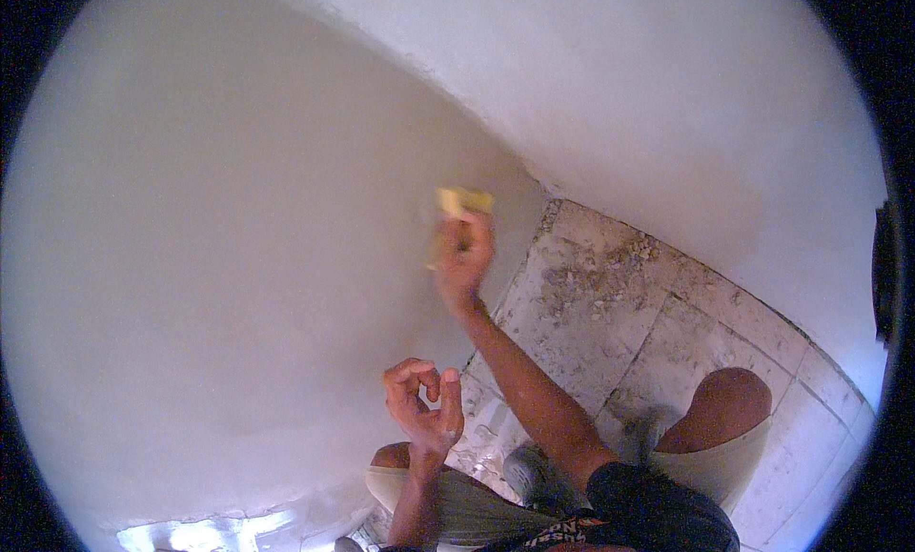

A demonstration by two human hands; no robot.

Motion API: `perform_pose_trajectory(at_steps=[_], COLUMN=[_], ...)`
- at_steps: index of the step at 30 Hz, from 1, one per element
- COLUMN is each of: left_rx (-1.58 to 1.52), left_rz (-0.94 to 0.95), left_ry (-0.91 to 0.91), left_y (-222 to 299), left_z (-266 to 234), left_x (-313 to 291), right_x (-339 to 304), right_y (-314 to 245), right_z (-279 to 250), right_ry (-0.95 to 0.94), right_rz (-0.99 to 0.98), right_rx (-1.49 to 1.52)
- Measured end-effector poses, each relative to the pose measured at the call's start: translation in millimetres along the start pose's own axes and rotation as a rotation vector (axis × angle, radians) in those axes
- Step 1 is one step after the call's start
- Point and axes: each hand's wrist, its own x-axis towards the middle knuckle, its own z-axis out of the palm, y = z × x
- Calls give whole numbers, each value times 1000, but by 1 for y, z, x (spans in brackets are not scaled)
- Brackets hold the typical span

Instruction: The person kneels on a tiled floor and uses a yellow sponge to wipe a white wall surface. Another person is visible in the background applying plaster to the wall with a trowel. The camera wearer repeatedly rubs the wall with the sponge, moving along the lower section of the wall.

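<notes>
Though the right hand (464, 256) covers most of it, a yellow sponge (463, 201) pokes out above the fingers, and whether it is a sponge or a folded pad is hard to make out through the blur. That hand grips it and presses it against the pale wall (219, 247), close to the corner where the wall meets the next one, the arm stretched up and forward from the shoulder. Below the sponge and a little to the left, the left hand (422, 409) hangs empty, palm turned inward, fingers loosely curled. Beneath the sponge, dusty floor tiles (610, 295) show rubble, and bent knees are partly cut off.
</notes>
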Motion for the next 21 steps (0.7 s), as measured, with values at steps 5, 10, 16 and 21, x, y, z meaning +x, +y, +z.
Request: perform_pose_trajectory(at_steps=[5,10,16,21], left_rx=[11,-52,-57,-29], left_rz=[-29,-17,-2,-24], left_ry=[-3,39,50,26], left_y=[-4,-4,-3,-5], left_z=[3,10,14,9], left_x=[0,5,7,4], right_x=[63,103,98,83], right_y=[-121,-162,-76,32], right_z=[80,84,21,-42], right_ry=[-226,-229,-187,-111], right_rz=[-682,-740,-505,-264], right_rx=[-54,-118,-246,-358])
